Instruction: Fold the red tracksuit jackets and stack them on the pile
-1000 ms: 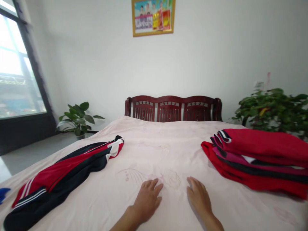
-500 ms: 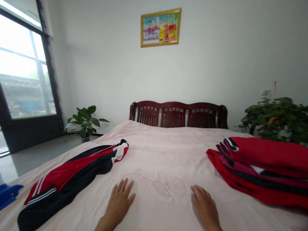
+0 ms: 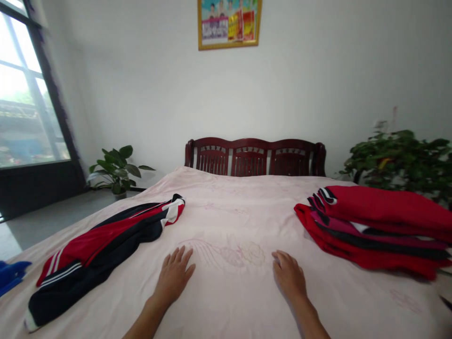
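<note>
My left hand lies palm down on the pale pink bedsheet, fingers stretched out and slightly apart, holding nothing. On the same sheet my right hand rests with fingers loosely bent, also without anything in it. Left of my left hand, a navy and red garment with white stripes is laid out lengthwise, narrow and slanting away. A pile of folded red, navy and magenta clothes sits to the right, apart from my right hand.
Something blue shows at the left edge. Beyond the bed stands a dark red wooden bench back, with a potted plant at left and a leafier plant at right. A glass door is at far left.
The camera has tilted down and turned slightly right, so the scene sits higher and further left. Both hands stay on the sheet, with more of the forearms showing.
</note>
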{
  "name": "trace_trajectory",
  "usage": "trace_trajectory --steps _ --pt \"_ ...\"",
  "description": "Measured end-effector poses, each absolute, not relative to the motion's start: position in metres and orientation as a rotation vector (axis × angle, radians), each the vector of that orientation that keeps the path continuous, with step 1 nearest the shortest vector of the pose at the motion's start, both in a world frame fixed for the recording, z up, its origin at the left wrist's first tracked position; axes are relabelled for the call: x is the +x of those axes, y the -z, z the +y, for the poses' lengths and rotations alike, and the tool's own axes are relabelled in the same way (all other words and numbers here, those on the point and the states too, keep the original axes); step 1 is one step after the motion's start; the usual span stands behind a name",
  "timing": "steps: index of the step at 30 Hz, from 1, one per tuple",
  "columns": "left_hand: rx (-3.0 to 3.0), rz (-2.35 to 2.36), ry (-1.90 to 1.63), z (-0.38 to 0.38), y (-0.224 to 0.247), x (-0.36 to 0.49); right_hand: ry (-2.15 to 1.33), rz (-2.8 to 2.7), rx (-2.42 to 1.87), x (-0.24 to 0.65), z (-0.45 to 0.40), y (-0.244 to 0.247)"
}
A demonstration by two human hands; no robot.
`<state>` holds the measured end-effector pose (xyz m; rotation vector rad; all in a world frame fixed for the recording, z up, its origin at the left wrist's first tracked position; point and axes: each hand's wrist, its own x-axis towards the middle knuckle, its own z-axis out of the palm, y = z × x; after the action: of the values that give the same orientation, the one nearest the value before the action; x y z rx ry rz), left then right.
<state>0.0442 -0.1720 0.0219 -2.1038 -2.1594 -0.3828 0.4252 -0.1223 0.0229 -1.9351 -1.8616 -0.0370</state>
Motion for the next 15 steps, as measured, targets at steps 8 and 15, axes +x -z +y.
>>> trace_trajectory --steps 8,15 --pt "-2.098 -2.173 0.406 -0.1729 -0.0224 0.0446 0.008 -1.834 -1.918 0.4263 -0.1218 -0.0220" --pt "-2.109 -2.150 0.455 -0.1711 -0.0175 0.0400 -0.010 -1.787 -1.886 0.4273 -0.1219 -0.0224"
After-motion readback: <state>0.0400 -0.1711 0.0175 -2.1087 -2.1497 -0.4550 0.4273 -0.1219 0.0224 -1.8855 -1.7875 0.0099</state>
